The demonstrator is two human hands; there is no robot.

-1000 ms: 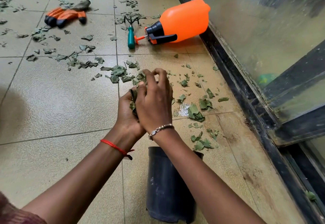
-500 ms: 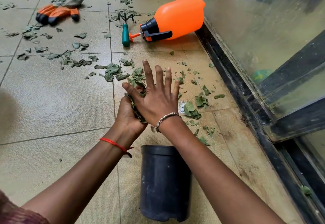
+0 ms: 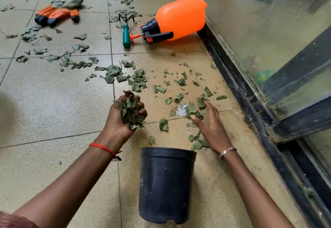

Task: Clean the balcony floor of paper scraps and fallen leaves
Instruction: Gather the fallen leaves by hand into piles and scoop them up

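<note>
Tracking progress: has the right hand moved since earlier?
Yes. The right hand came off the leaves in the left hand and went right, from left of the paper scrap to its right.

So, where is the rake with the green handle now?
In the head view, the rake lies on the floor, upper centre, just left of the nozzle of the orange sprayer, with the gloves farther left.

Pot (image 3: 166,184): on the floor (image 3: 53,102), nearest the person, between both forearms.
Left hand (image 3: 123,118): beyond the pot's left, leaf bunch (image 3: 130,111) in its palm.
Right hand (image 3: 211,129): beyond the pot's right, among scattered leaves (image 3: 138,81), beside the paper scrap (image 3: 180,110).
Sprayer (image 3: 179,18): farther off, lying against the door frame (image 3: 232,77) at right.
Hand rake (image 3: 126,32): just left of the sprayer.
Gloves (image 3: 57,14): far left.
</note>
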